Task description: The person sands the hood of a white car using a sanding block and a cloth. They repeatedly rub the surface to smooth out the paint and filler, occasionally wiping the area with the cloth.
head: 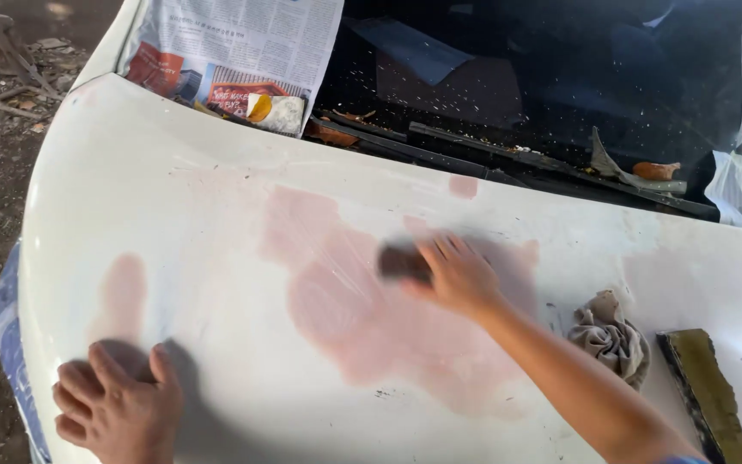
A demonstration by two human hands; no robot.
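Pinkish filler patches on the white car hood (216, 172) are being sanded: the right hand (457, 277) presses a dark sanding block (403, 260), blurred mid-stroke, on the largest patch, while the left hand (118, 411) rests spread near the hood's front edge, so further strokes likely call for even pressure

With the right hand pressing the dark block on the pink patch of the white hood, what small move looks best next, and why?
Probably another short stroke toward the person's left: the right hand presses the dark sanding block near the right side of the large pink filler patch on the white car hood, so most lies leftward. The left hand rests flat on the hood.
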